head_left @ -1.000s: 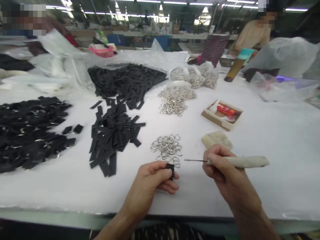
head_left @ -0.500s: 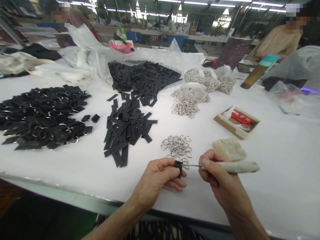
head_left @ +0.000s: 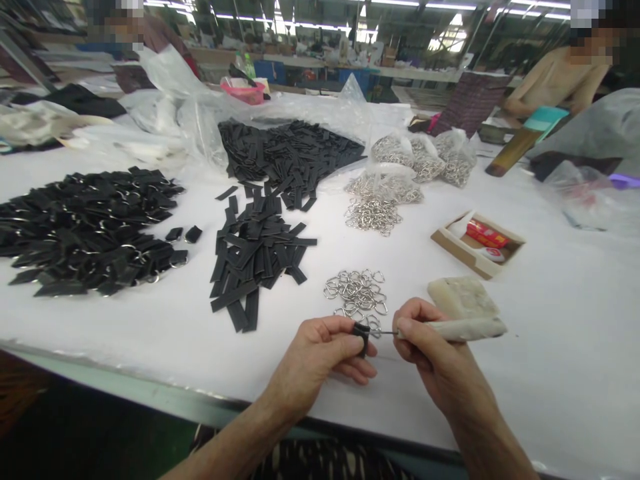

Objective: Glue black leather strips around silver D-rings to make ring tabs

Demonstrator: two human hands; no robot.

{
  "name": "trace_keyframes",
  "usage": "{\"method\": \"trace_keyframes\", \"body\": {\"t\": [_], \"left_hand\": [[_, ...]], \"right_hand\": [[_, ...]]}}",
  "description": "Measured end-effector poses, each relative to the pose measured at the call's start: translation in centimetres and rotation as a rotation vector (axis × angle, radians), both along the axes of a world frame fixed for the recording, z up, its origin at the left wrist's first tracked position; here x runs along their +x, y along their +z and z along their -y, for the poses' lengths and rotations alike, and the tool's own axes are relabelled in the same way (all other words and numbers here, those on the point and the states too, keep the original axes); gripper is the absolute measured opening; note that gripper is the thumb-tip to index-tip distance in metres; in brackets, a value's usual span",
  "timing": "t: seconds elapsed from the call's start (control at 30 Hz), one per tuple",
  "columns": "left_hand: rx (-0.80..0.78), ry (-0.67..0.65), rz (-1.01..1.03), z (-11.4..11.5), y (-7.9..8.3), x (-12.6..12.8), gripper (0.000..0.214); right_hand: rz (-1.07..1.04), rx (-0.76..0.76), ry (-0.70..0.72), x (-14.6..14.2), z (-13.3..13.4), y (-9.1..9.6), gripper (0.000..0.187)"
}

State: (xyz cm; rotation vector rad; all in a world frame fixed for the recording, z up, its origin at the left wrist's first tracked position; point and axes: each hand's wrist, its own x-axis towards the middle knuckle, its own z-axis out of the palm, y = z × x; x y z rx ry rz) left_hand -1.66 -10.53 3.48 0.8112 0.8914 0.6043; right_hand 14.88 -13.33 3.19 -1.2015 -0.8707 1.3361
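Between thumb and fingers, my left hand [head_left: 325, 353] pinches a folded black strip [head_left: 361, 339] above the table's near edge. My right hand [head_left: 430, 340] is closed round the pale, wrapped handle of an awl [head_left: 463, 329]. The awl's thin metal shaft points left, and its tip meets the black strip; how deep it goes is hidden. Just beyond my hands lies a small heap of metal D-rings [head_left: 357, 293]. A yellowish block of wax [head_left: 463, 297] rests behind the awl handle. Flat black strips [head_left: 257, 250] are piled left of the rings.
Finished-looking black tabs with rings [head_left: 95, 233] form a heap at far left. More black strips [head_left: 295, 153] spill from clear plastic behind. Bagged rings [head_left: 417, 157] stand at the back, and a small cardboard box [head_left: 477, 243] sits right. Other people are across the table.
My right hand with the awl has shifted slightly left, toward the black strip, so less of the shaft shows. My left hand keeps its pinch, nearly in place.
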Motion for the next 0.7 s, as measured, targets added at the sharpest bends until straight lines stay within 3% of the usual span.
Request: {"method": "trace_keyframes", "body": {"t": [0.3,0.7], "left_hand": [[-0.028,0.016,-0.015,0.0,0.4,-0.1,0.012],[-0.045,0.061,0.017,0.1,0.0,-0.5,0.012]], "right_hand": [[0.107,-0.05,0.032,-0.2,-0.6,0.8,0.025],[0.106,0.128,-0.083,1.6,-0.7,2.9,0.02]]}}
